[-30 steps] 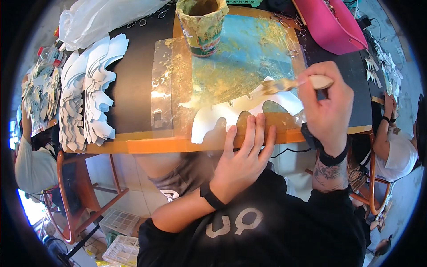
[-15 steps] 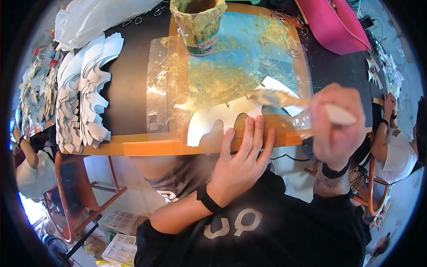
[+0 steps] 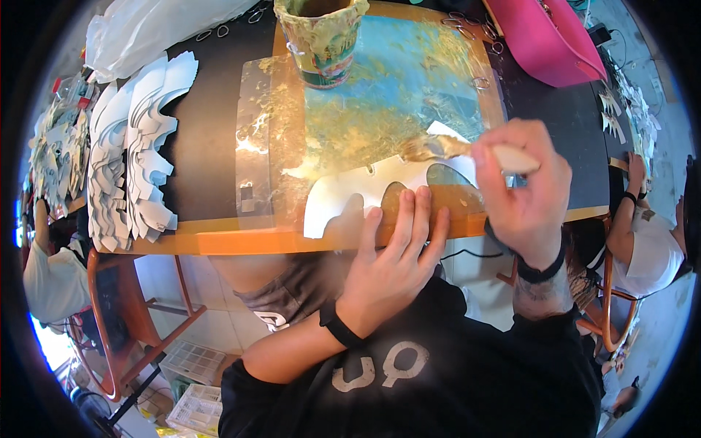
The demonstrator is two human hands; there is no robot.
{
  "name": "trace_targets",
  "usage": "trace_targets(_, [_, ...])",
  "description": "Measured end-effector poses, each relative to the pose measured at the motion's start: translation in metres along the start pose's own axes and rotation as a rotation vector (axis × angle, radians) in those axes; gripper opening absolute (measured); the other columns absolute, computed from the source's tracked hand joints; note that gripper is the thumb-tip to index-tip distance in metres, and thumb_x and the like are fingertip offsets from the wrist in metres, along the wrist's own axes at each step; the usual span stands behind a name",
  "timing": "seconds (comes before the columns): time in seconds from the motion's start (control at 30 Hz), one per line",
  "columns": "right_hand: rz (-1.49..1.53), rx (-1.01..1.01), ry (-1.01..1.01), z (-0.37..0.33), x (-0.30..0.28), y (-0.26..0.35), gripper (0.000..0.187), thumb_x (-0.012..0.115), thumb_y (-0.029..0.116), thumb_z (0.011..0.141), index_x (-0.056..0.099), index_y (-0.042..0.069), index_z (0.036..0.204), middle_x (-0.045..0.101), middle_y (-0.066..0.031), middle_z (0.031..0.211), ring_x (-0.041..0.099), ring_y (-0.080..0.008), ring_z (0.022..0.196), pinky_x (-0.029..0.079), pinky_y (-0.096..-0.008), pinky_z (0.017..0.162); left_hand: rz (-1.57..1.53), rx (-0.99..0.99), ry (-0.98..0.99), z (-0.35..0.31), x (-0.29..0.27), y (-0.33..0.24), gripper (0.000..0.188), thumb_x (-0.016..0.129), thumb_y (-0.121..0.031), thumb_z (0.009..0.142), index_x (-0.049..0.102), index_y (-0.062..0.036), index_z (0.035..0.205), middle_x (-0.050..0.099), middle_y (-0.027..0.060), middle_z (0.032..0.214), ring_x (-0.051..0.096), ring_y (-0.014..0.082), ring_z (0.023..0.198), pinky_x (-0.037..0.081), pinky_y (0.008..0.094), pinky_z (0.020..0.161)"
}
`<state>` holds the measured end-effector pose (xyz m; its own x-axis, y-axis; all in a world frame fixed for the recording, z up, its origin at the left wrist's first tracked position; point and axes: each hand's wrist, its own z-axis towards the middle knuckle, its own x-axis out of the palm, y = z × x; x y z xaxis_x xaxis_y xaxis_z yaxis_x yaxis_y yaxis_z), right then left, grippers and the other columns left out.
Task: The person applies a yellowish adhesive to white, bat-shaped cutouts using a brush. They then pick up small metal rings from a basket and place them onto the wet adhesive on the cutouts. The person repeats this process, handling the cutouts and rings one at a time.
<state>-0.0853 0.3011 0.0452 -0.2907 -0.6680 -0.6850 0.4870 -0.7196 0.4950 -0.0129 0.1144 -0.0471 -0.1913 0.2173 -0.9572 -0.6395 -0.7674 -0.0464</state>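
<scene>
A white scalloped cut-out piece (image 3: 332,201) lies at the table's front edge on a glue-smeared clear sheet over a blue one. My left hand (image 3: 398,248) rests flat with fingers stretched out, their tips pressing the lower edge of the piece. In my right hand (image 3: 529,186) is the pale handle of a brush (image 3: 438,149), gripped with the fingers wrapped round it. Its bristles, coated in something yellowish, touch the upper edge of the white piece. Beyond the piece stands a tub (image 3: 321,44) crusted with dried yellowish paste.
Two stacks of white cut-outs (image 3: 150,139) lie at the left, by a plastic bag (image 3: 146,36). A pink container (image 3: 544,44) stands at the back right. Loose metal rings (image 3: 460,28) lie near it. Other people sit at both sides, one in a white shirt (image 3: 646,248).
My right hand and the brush have shifted left and slightly up along the white piece. My left hand stays where it was on the piece.
</scene>
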Motion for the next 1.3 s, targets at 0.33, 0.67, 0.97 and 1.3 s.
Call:
trace_targets(0.33, [0.029,0.057,0.068,0.000,-0.003,-0.003,0.014,0.073,0.004,0.090,0.063,0.003,0.101,0.068,-0.0124,0.087,0.071,-0.0240,0.074,0.054,-0.0312,0.067,-0.002,-0.006,-0.005,0.001,0.000,-0.001,0.065,0.069,-0.047,0.086,0.058,-0.0170,0.143,0.047,0.0180,0.157,0.043,0.0289,0.145,0.023,0.0566,0.119])
trace_targets(0.67, [0.019,0.074,0.060,0.001,-0.012,-0.009,0.009,0.071,0.004,0.093,0.066,0.002,0.100,0.069,-0.0113,0.089,0.070,-0.0211,0.077,0.054,-0.0299,0.069,0.007,-0.002,-0.014,0.000,0.003,-0.001,0.067,0.070,-0.047,0.085,0.057,-0.0173,0.143,0.046,0.0188,0.157,0.043,0.0289,0.146,0.021,0.0569,0.119])
trace_targets(0.97, [0.090,0.134,-0.267,0.038,-0.052,-0.001,0.013,0.068,0.010,0.100,0.068,0.001,0.111,0.065,-0.0005,0.089,0.057,-0.0051,0.076,0.044,-0.0182,0.068,-0.012,-0.004,-0.046,-0.002,0.001,-0.001,0.060,0.065,-0.042,0.089,0.058,-0.0161,0.142,0.048,0.0181,0.156,0.045,0.0287,0.144,0.022,0.0552,0.118])
trace_targets(1.3, [0.227,-0.103,0.005,0.155,0.009,0.056,0.012,0.063,0.011,0.103,0.067,0.001,0.108,0.064,0.0009,0.086,0.055,-0.0030,0.077,0.044,-0.0190,0.068,-0.038,0.032,-0.045,-0.004,-0.005,0.008,0.060,0.054,-0.035,0.096,0.049,-0.0119,0.151,0.044,0.0192,0.159,0.041,0.0295,0.148,0.021,0.0531,0.122])
